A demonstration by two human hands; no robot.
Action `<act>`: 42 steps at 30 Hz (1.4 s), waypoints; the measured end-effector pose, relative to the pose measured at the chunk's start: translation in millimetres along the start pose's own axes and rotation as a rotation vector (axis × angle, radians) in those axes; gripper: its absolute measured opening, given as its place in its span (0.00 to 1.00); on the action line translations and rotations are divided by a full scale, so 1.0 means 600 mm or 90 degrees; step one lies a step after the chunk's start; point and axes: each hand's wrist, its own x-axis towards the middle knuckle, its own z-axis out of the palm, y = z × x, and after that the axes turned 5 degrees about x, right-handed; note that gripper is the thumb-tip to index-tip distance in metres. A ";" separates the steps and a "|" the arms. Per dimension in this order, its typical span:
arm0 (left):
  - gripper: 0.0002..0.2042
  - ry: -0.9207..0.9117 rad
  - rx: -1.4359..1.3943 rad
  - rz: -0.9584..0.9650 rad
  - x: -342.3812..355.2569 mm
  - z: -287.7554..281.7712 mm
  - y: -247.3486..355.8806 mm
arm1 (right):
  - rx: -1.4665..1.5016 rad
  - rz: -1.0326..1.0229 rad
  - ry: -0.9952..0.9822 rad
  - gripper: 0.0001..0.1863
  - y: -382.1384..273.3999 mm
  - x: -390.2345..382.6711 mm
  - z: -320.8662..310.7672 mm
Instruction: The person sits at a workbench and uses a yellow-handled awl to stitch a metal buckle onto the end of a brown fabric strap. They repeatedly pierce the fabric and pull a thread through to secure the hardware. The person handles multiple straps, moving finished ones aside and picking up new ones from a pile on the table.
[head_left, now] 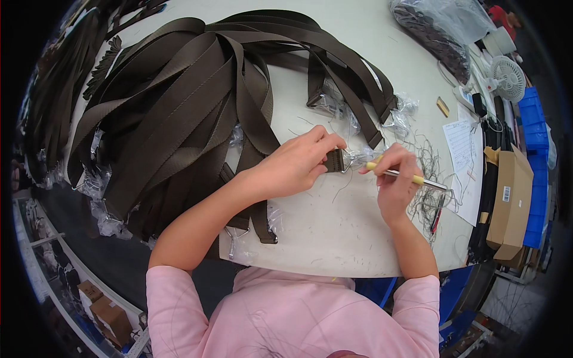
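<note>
My left hand (301, 160) pinches the end of a dark brown webbing strap (334, 160) flat against the white table (322, 238). That strap end carries a metal clasp wrapped in clear plastic (357, 156). My right hand (395, 182) grips a small yellow-handled thread snipper (412, 178), its tip pointing at the strap end. A big pile of the same brown straps (191, 101) lies to the left and behind, draped over the table's edge.
Loose cut threads (427, 173) are scattered right of my hands. A paper sheet (462, 149), a red pen (436, 218), a clear bag of dark parts (436, 30), a small white fan (507, 77), cardboard boxes (507, 203) and blue bins (534, 137) line the right side.
</note>
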 end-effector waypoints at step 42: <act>0.12 0.027 0.422 0.271 0.010 0.014 -0.017 | -0.158 0.185 -0.069 0.26 0.031 0.000 0.010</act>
